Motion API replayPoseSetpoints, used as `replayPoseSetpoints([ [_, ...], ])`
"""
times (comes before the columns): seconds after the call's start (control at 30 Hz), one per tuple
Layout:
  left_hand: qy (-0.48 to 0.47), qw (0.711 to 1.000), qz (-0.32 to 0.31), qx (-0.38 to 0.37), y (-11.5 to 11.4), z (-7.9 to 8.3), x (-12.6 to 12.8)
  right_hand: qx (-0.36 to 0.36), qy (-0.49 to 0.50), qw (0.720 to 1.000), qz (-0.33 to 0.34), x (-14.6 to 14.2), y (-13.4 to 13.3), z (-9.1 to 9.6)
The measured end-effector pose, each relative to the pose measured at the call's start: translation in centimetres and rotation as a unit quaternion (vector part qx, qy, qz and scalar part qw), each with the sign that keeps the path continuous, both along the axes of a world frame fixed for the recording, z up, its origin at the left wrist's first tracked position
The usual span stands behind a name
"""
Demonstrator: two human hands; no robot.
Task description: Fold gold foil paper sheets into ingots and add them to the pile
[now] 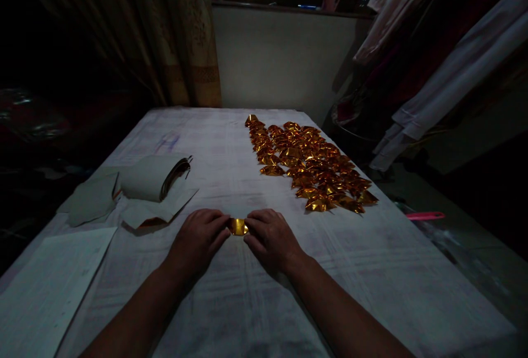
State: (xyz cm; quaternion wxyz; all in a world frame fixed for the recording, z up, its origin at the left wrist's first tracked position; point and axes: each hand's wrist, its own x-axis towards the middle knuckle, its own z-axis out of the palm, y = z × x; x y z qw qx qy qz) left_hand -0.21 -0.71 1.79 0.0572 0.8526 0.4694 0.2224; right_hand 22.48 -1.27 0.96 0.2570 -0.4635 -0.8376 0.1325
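Note:
Between my two hands is a small piece of folded gold foil paper, shiny side up, just above or on the white tablecloth. My left hand pinches its left end between thumb and fingers. The right end is pinched the same way by my right hand. My fingers hide both ends of the piece. Several rows of folded gold foil pieces, boat-like in shape, lie at the right rear of the table.
A curled stack of grey-backed paper and loose sheets lie at the left. A white sheet is nearer. The cloth-covered table ends at a right edge. Clothes hang at the right; a curtain hangs behind.

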Motion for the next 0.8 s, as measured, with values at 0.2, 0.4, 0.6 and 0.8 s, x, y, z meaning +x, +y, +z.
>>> replayPoseSetpoints([
  [0.2, 0.051, 0.999, -0.007, 0.011, 0.1, 0.8, 0.7, -0.021, 0.005, 1.0, -0.008, 0.0, 0.2, 0.0],
  [0.4, 0.079, 0.996, 0.003, 0.03, 0.0, 0.6, 1.1, -0.016, 0.001, 1.0, -0.006, 0.1, 0.4, 0.0],
  [0.6, 0.078, 0.996, 0.005, 0.04, -0.1, 0.3, 1.2, -0.011, -0.012, 1.0, -0.001, 0.1, 0.3, 0.2],
  [0.8, 0.065, 0.997, -0.017, 0.038, -0.3, 0.5, 1.1, -0.003, -0.026, 1.0, -0.005, 0.3, 0.3, 0.3],
])
